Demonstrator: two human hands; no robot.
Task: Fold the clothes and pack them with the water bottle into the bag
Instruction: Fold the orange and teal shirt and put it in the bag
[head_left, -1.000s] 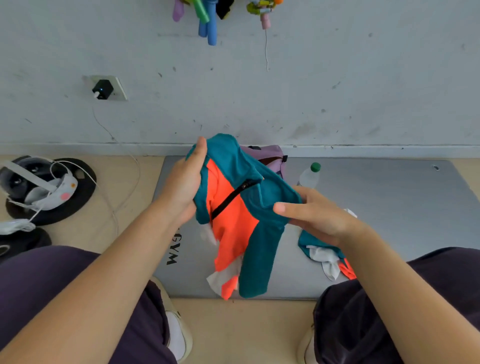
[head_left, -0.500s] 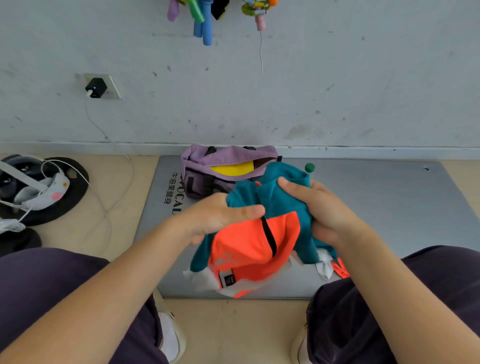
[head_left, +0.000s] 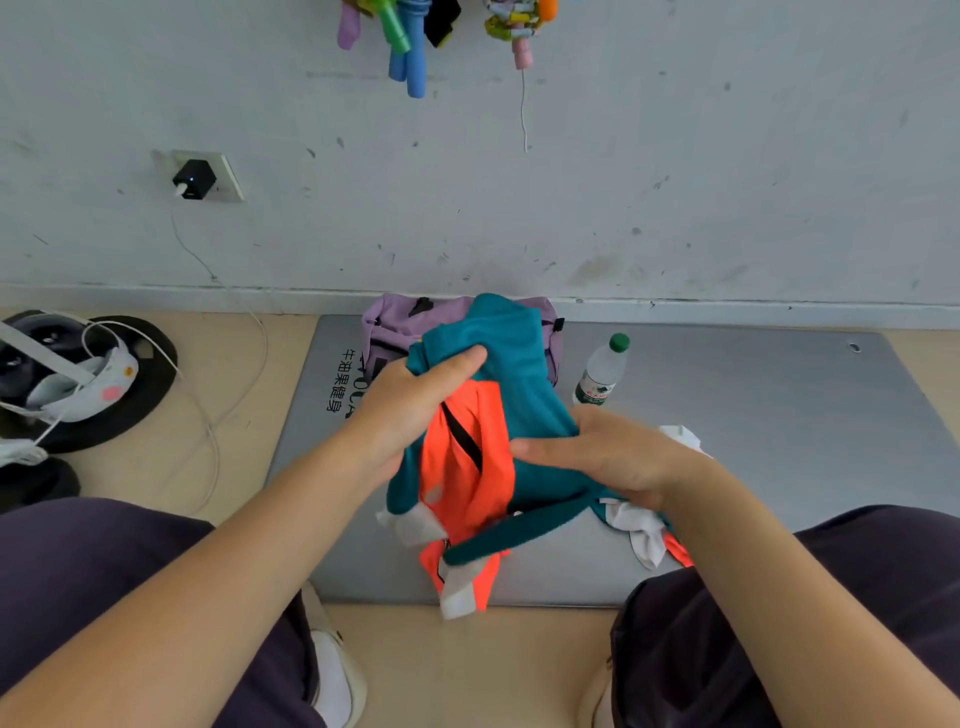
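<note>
A teal, orange and white garment (head_left: 467, 478) with a black zip hangs in the air above a grey mat (head_left: 753, 415). My left hand (head_left: 415, 405) grips its upper teal part, thumb on top. My right hand (head_left: 602, 452) holds its right side, fingers lying along the cloth. Behind the garment a purple bag (head_left: 395, 322) stands at the mat's far edge, mostly hidden. A clear water bottle (head_left: 600, 374) with a green cap lies to the bag's right. A second teal, white and orange piece (head_left: 644, 535) lies on the mat under my right wrist.
A grey wall rises right behind the mat, with a plugged charger (head_left: 195, 179) and a white cable (head_left: 228, 364) trailing over the floor. Black discs and white gear (head_left: 78, 374) lie at the left. Coloured items (head_left: 410, 47) hang on the wall above. My knees flank the mat's near edge.
The garment has been lifted and turned upright again. My left hand has moved to its top and my right hand lower on its right side. The bottle shows again beside the bag.
</note>
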